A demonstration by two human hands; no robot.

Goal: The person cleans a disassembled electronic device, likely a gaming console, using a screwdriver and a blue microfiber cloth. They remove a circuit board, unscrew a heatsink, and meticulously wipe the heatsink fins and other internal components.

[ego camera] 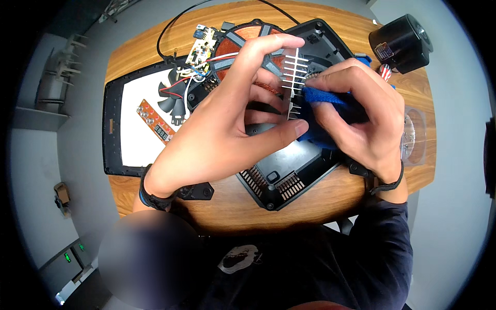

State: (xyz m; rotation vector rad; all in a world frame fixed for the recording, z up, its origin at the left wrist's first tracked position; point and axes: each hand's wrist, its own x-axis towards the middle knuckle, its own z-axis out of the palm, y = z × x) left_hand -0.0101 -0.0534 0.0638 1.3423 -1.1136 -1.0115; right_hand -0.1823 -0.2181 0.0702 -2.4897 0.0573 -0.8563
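My left hand (228,112) grips a finned aluminium heat sink (295,73) by its ends, between the thumb and the fingers. Pinched in my right hand (364,104) is a blue cloth (333,112), bunched up against the heat sink's fins. Both hands are above an open black plastic housing (286,186) with slotted vents at its near corner. Behind the left hand lies a copper induction coil (228,48), partly hidden by the fingers. What the cloth covers on the heat sink cannot be seen.
On the left, a black-framed panel (112,155) bears a small fan (170,93) and an orange display board (153,120). A populated circuit board (201,46) lies behind. At right are a black cylindrical device (401,43) and a clear plastic container (415,135), near the wooden table's edge.
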